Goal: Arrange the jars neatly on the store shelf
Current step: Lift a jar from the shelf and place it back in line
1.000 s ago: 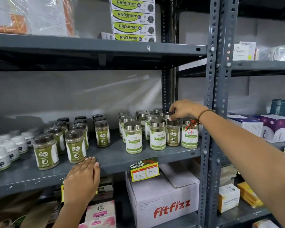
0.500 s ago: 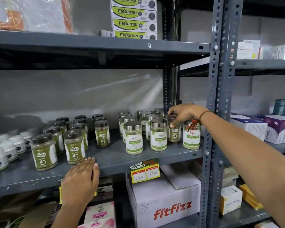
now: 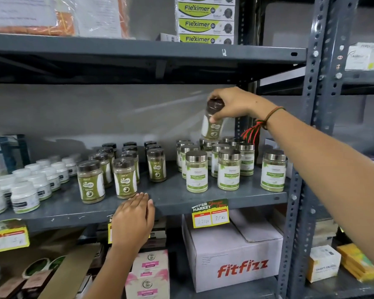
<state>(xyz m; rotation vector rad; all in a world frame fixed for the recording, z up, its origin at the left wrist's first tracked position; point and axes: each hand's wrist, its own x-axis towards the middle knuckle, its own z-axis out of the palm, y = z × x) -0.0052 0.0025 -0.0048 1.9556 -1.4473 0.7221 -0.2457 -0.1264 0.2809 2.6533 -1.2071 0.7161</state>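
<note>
One dark-capped jar [image 3: 212,124] hangs in the right hand [image 3: 235,103], fingers clamped round its cap, lifted above the steel-lidded Moringa jars [image 3: 216,162]. It probably belongs with the matching Gaska jars [image 3: 121,167] to the left, so next comes a carry across. The left hand [image 3: 134,219] rests flat on the shelf edge [image 3: 175,201], holding nothing. The lifted jar's label is blurred; back rows are hidden.

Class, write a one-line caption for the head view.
Right hand lifts a dark-lidded jar above steel-lidded jars; left hand rests on shelf.
</note>
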